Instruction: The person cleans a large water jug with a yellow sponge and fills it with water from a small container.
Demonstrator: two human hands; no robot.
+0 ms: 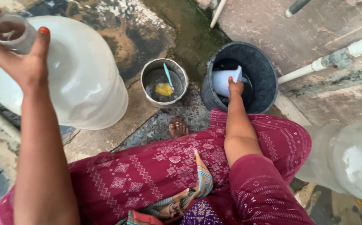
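Maroon patterned garment, short maroon sleeve, orange-red nail polish, bare foot [177, 127]

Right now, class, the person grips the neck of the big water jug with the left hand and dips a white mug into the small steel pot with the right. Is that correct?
Not quite. In the head view the right hand dips the white mug into the dark bucket, not the steel pot, which holds a yellow scrubber and a brush. The left hand does grip the jug at its neck.
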